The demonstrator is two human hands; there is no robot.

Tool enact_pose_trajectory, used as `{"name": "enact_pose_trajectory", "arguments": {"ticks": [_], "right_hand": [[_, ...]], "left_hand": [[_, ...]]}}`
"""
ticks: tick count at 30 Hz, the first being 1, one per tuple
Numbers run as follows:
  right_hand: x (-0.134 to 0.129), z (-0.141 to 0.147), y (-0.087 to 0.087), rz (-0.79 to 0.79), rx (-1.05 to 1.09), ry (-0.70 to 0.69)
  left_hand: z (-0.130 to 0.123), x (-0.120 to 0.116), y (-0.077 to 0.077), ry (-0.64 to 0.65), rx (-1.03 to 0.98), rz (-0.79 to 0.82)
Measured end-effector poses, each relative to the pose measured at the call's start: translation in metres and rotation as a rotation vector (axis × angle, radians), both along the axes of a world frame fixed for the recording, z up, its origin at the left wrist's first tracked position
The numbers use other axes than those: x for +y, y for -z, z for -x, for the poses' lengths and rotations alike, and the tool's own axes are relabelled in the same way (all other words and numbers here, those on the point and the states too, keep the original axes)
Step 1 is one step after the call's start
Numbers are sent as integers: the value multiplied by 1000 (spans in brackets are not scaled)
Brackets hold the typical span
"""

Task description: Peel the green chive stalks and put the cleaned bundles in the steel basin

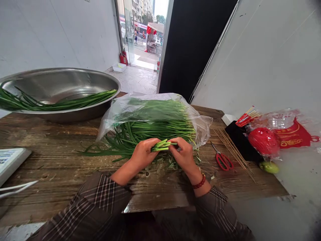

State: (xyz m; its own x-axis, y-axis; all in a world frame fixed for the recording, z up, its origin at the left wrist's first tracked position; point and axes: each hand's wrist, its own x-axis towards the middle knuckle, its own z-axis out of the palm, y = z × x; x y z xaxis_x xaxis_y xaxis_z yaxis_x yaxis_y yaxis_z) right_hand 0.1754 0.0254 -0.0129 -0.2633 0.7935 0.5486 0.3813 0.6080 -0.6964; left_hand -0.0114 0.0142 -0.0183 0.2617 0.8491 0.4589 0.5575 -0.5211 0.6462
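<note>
My left hand [145,150] is closed around a small bunch of garlic chives [162,145], with the pale cut ends pointing right. At those ends my right hand [182,152], a red bead bracelet on its wrist, pinches the tip of one stalk between thumb and finger. Behind both hands lies a large pile of garlic chives [160,129], partly covered by a clear plastic bag [107,115]. Loose leaf scraps [172,162] are scattered on the wooden table [75,174] beneath my hands.
A big steel basin [100,78] holding more chives stands at the back left. Red-handled scissors [224,161] and thin bamboo skewers [234,152] lie to the right, beside a black box [243,144] and red packaged items [264,140]. A white device [15,160] sits at the left edge.
</note>
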Motion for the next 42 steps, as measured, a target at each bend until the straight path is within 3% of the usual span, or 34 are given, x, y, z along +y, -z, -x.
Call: {"name": "enact_pose_trajectory", "arguments": {"ticks": [3,6,9,12,17,21,24,27,30,33,37,39,42], "right_hand": [[-1,0,1,65,57,29],[-2,8,6,285,260,27],[-2,17,12,536,522,-11],[-2,21,13,670,678,-13],[-3,18,8,669,740,24],[-1,16,5,617,721,93],[4,7,1,572,776,129],[10,-9,-5,549,837,135],[10,-20,-8,451,701,142],[4,-20,-8,298,272,113],[-2,-13,-7,64,-281,-149],[-1,-12,-6,-14,-407,-270],[1,-14,-7,-86,-433,-231]], "left_hand": [[0,-1,0,18,2,-26],[1,-3,1,4,58,-81],[0,-6,2,-47,230,-197],[-2,-8,1,-67,418,-305],[-7,-9,-1,-68,533,-375],[-8,-9,-1,-50,529,-336],[-5,-8,-1,-67,476,-277],[-2,-4,-1,-75,301,-152],[-3,1,-1,-60,79,-8],[-5,4,-2,-85,-9,40],[-5,5,-5,-192,-26,-13],[-3,5,-7,-231,-51,-56],[-1,5,-10,-251,-95,-76]]}}
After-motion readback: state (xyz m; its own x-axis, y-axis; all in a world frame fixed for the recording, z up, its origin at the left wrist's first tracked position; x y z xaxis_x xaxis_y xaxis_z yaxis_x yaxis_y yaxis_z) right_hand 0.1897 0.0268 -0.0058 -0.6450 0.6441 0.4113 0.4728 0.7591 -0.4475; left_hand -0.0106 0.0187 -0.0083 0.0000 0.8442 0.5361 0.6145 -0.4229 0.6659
